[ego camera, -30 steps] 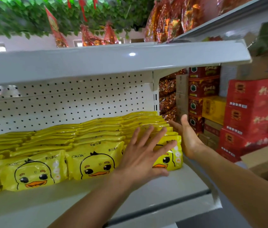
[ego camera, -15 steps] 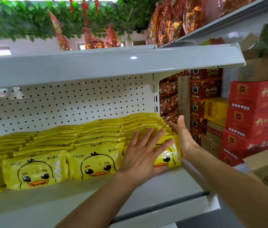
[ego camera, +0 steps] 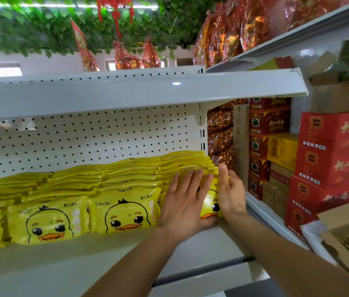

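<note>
Yellow duck-print wet-wipe packs (ego camera: 126,211) filled white metal shelf (ego camera: 83,264): four faced out along front row, more ranked behind each toward pegboard (ego camera: 83,142). Rightmost front pack (ego camera: 211,202) stood at row's right end, between two hands. Left hand (ego camera: 184,204) lay flat on its face, fingers straight, slightly apart. Right hand (ego camera: 231,194) pressed its right end, thumb upright; fingers hidden behind, grip unclear. Red cartons (ego camera: 332,163) stood stacked beside shelf, at least three high.
</note>
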`<move>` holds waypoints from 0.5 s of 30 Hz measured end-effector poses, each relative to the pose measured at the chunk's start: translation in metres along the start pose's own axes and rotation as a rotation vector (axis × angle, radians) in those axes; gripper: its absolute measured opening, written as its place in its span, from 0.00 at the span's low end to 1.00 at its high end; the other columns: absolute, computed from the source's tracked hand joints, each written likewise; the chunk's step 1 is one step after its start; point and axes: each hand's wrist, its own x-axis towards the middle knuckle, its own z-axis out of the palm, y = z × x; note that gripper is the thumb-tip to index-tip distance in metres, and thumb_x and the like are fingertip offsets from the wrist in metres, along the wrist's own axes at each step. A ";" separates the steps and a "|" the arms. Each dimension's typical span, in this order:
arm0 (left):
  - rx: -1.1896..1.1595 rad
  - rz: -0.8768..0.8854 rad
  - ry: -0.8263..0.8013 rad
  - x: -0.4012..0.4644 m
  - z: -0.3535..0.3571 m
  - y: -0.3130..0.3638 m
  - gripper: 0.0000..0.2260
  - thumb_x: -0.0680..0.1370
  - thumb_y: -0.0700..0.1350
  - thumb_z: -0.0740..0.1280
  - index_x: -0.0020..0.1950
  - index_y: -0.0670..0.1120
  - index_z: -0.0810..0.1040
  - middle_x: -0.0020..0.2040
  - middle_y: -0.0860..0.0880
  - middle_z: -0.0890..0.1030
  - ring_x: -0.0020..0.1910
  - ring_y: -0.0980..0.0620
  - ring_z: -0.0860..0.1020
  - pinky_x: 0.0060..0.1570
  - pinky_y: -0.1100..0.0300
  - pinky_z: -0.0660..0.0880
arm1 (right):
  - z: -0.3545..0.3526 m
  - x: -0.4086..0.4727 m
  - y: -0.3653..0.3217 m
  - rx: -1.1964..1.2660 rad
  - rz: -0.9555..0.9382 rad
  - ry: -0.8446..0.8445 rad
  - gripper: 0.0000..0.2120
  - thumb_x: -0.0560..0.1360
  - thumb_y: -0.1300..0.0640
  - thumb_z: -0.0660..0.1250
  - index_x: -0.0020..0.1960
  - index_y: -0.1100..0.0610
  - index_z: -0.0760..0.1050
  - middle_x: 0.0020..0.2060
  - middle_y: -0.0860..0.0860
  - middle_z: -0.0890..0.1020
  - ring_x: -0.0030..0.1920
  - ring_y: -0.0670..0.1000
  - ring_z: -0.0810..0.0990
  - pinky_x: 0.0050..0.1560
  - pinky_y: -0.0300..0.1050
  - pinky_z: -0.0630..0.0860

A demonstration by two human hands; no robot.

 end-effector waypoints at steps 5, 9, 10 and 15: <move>0.005 0.010 -0.060 0.000 -0.006 -0.001 0.45 0.69 0.74 0.56 0.77 0.48 0.57 0.75 0.45 0.65 0.73 0.44 0.65 0.71 0.42 0.62 | -0.003 0.000 -0.003 -0.028 -0.006 -0.028 0.30 0.78 0.35 0.48 0.60 0.58 0.72 0.49 0.54 0.78 0.55 0.58 0.76 0.56 0.53 0.71; -0.053 0.084 -0.046 -0.019 -0.031 -0.012 0.42 0.73 0.73 0.52 0.79 0.52 0.47 0.80 0.46 0.52 0.78 0.47 0.53 0.74 0.40 0.41 | -0.020 -0.010 0.002 -0.034 -0.070 -0.052 0.30 0.79 0.34 0.47 0.68 0.56 0.64 0.58 0.53 0.73 0.62 0.56 0.72 0.63 0.55 0.68; -0.054 0.077 -0.017 -0.031 -0.039 -0.016 0.40 0.74 0.72 0.51 0.79 0.52 0.48 0.80 0.47 0.53 0.78 0.48 0.54 0.74 0.41 0.42 | -0.024 -0.015 0.004 -0.077 -0.131 -0.025 0.31 0.78 0.34 0.47 0.70 0.56 0.63 0.62 0.55 0.72 0.64 0.57 0.70 0.65 0.57 0.66; -0.061 -0.019 0.023 -0.103 -0.057 -0.050 0.32 0.77 0.66 0.54 0.77 0.52 0.57 0.77 0.49 0.63 0.75 0.50 0.63 0.73 0.43 0.50 | -0.035 -0.047 -0.002 -0.307 -0.483 0.018 0.32 0.78 0.36 0.48 0.73 0.56 0.60 0.69 0.56 0.67 0.69 0.55 0.64 0.68 0.57 0.62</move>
